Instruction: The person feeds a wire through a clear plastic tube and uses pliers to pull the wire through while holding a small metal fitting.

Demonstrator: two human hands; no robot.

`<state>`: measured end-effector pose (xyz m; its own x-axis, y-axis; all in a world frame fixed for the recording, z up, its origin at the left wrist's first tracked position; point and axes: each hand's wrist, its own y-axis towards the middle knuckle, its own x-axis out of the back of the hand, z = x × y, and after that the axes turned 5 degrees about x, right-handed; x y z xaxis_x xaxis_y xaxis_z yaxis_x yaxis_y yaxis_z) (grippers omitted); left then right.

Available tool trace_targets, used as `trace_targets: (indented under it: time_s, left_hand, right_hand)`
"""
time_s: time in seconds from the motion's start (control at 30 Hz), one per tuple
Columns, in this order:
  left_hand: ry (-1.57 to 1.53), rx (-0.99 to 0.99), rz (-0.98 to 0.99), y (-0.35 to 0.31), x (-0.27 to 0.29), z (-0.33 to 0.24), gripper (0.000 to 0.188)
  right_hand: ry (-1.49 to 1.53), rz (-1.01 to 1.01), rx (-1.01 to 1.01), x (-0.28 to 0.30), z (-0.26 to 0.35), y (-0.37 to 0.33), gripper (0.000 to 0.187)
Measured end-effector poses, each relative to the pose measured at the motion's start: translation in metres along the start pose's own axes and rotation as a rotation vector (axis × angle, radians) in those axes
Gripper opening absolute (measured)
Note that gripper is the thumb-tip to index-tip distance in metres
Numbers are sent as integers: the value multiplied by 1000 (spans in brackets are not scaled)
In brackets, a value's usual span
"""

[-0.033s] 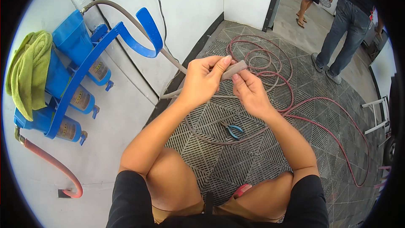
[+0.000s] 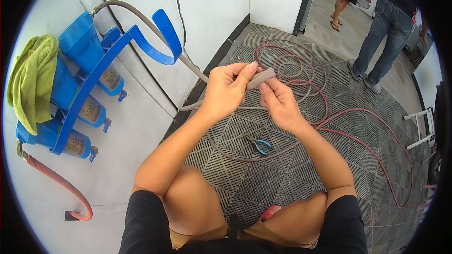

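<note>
A grey hose (image 2: 261, 79) is held up in front of me, its cut end pointing to the upper right. My left hand (image 2: 227, 87) is closed round it just behind the end, thumb along the top. The thumb and fingers of my right hand (image 2: 281, 103) pinch together at the underside of the hose near its tip. Whether something small sits between those fingers is hidden. Below my hands, pliers with blue handles (image 2: 262, 146) lie on the grey grid floor (image 2: 235, 178), their jaws toward the left.
On the white wall at left hangs a blue filter unit (image 2: 77, 108) with a green cloth (image 2: 33, 77) over it. Coiled red hose (image 2: 325, 89) spreads across the floor. Two people stand at the upper right, one in jeans (image 2: 386, 33). A white step stool (image 2: 420, 129) stands far right.
</note>
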<state>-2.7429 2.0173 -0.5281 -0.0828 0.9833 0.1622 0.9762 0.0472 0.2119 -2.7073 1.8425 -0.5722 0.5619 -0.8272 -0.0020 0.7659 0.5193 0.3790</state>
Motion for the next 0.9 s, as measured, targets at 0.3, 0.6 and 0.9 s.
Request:
trace_targets:
  time_s: [0.3,0.6,0.9]
  left_hand:
    - [-305,166,1,3,6,-7,44]
    - [-352,25,154,3,5,-2,21]
    - [-329,-76,189,-2,-1,-11,23]
  right_hand:
    - [-139,47,173,1,-11,-2,32]
    - [-718,-198,467,-14,-11,3,16]
    - [-477,-314,466,-16,5,14,19]
